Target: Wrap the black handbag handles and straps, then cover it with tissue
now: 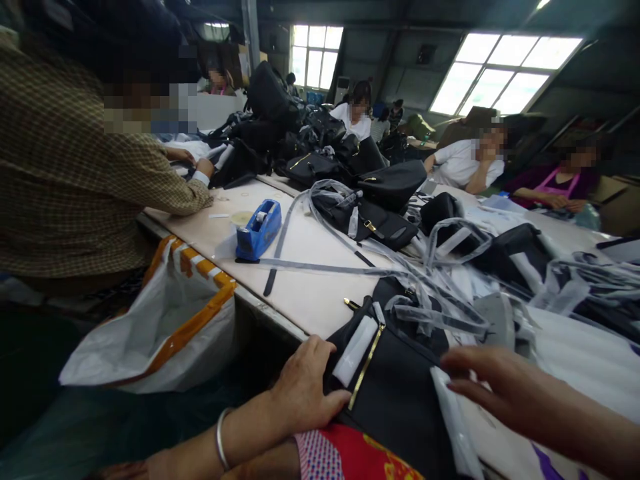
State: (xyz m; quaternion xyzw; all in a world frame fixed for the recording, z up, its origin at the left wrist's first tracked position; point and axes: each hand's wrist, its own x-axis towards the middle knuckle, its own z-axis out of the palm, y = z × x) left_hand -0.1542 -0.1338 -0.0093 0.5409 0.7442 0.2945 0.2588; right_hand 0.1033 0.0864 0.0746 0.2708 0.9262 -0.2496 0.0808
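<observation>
A black bag (pixel 395 373) with a gold zipper (pixel 367 367) lies at the table's near edge, its lower end by a red cloth (pixel 355 453). My left hand (pixel 310 383) grips the bag's left side, thumb on the front and fingers over the edge beside a white wrapped strip (pixel 355 350). On the other side, my right hand (pixel 480 377) is open beside the bag's right edge, near a white wrapping strip (pixel 450 413). Whether its fingertips touch the bag, I cannot tell. Long straps in clear wrap (pixel 435 300) lie just beyond the bag.
A blue tape dispenser (pixel 259 230) stands on the table (pixel 305 293). A white sack with an orange rim (pixel 165 333) hangs open at the table's left edge. Black bags (pixel 295 127) are heaped farther back. A person in a checked shirt (pixel 75 167) works at left; several others sit beyond.
</observation>
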